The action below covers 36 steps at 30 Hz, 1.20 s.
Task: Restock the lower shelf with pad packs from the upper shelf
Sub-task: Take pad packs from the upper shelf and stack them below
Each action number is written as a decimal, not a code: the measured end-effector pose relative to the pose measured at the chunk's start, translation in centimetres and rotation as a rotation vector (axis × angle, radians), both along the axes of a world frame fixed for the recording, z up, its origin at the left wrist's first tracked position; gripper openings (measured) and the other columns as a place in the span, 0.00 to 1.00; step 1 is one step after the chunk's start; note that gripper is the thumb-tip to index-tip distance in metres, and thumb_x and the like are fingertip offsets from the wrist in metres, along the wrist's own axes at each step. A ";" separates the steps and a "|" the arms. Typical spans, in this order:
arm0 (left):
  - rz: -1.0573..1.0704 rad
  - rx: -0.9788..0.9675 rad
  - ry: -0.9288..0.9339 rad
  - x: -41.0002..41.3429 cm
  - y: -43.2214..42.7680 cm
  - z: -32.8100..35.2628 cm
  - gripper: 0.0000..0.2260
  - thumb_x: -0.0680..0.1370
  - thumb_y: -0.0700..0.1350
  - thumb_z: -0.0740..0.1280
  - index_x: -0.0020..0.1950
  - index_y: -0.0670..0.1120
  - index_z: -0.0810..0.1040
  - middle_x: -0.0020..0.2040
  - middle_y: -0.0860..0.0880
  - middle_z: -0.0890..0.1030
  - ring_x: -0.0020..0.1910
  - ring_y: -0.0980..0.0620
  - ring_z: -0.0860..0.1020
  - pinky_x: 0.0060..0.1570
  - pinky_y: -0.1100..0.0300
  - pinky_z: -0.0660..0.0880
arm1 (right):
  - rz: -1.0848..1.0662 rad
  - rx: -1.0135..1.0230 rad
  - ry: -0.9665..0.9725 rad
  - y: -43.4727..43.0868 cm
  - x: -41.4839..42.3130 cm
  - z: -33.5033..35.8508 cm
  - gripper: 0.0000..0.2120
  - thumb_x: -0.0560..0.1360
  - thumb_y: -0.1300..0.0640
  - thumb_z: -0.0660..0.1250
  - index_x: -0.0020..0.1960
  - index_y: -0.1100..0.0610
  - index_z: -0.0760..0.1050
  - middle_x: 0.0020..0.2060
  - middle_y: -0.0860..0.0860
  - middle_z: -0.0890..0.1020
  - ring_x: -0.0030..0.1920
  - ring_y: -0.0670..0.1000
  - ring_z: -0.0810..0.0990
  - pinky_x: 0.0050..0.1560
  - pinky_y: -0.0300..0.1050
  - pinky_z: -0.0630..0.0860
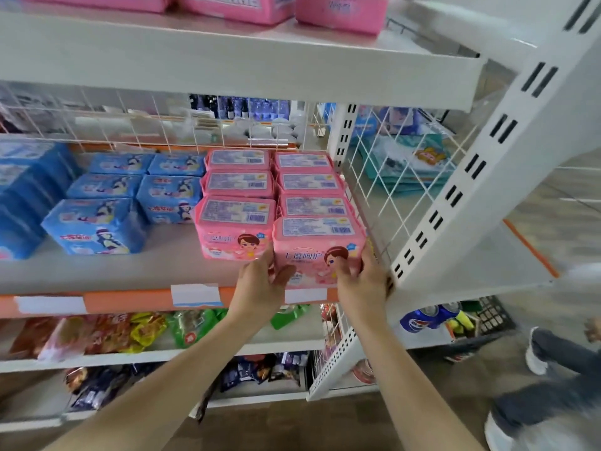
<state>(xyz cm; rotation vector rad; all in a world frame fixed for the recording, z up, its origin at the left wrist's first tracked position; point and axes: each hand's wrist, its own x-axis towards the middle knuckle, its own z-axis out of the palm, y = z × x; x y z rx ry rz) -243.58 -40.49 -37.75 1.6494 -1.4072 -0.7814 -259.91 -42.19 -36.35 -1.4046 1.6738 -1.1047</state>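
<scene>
Pink pad pack [317,252], near right corner of lower shelf [130,275], heading the right-hand row: left hand [260,284] and right hand [361,284] grip its sides; best slid straight back, snug to the pack behind, clear of the wire side panel [374,196].

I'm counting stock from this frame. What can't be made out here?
Head view only.
Upper-shelf pink packs: cut off by the top edge, count unknown.
Front pink pack: lower face hidden by the left hand and right hand gripping it.
Label print: too small to read.
Blue packs at far left: blurred, cropped by the edge.
</scene>
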 end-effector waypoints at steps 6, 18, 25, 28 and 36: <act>0.044 -0.033 0.002 -0.3 -0.6 -1.1 0.15 0.79 0.42 0.69 0.66 0.46 0.76 0.46 0.54 0.83 0.48 0.51 0.82 0.43 0.62 0.71 | 0.012 0.034 -0.023 -0.4 0.0 -0.4 0.16 0.79 0.53 0.65 0.66 0.44 0.69 0.53 0.44 0.82 0.53 0.43 0.81 0.55 0.47 0.79; 0.027 -0.077 -0.008 -0.5 -0.9 -0.8 0.14 0.79 0.40 0.69 0.64 0.43 0.76 0.41 0.60 0.79 0.41 0.65 0.76 0.35 0.78 0.68 | -0.022 0.069 -0.019 -1.1 -0.2 0.1 0.14 0.80 0.51 0.65 0.65 0.47 0.69 0.50 0.45 0.81 0.51 0.46 0.81 0.49 0.44 0.78; 0.014 -0.107 -0.021 -0.3 -1.2 -0.9 0.15 0.79 0.41 0.69 0.65 0.44 0.76 0.42 0.62 0.79 0.42 0.67 0.76 0.38 0.78 0.70 | -0.038 0.058 -0.016 -1.3 0.2 0.2 0.14 0.80 0.52 0.65 0.65 0.47 0.71 0.50 0.46 0.81 0.51 0.47 0.81 0.50 0.45 0.79; -0.004 -0.132 -0.031 -0.3 -1.4 -1.0 0.13 0.79 0.42 0.70 0.62 0.42 0.77 0.42 0.57 0.82 0.41 0.59 0.79 0.41 0.69 0.75 | -0.042 0.052 -0.014 -1.6 0.1 0.3 0.15 0.80 0.54 0.64 0.66 0.52 0.71 0.50 0.49 0.80 0.47 0.46 0.79 0.44 0.40 0.74; -0.049 -0.224 -0.092 0.0 -2.0 -1.7 0.12 0.79 0.40 0.70 0.60 0.37 0.76 0.41 0.60 0.80 0.38 0.60 0.80 0.38 0.72 0.71 | -0.062 0.008 0.017 -2.3 0.5 -0.3 0.18 0.79 0.58 0.65 0.68 0.52 0.71 0.53 0.51 0.81 0.54 0.53 0.79 0.60 0.57 0.77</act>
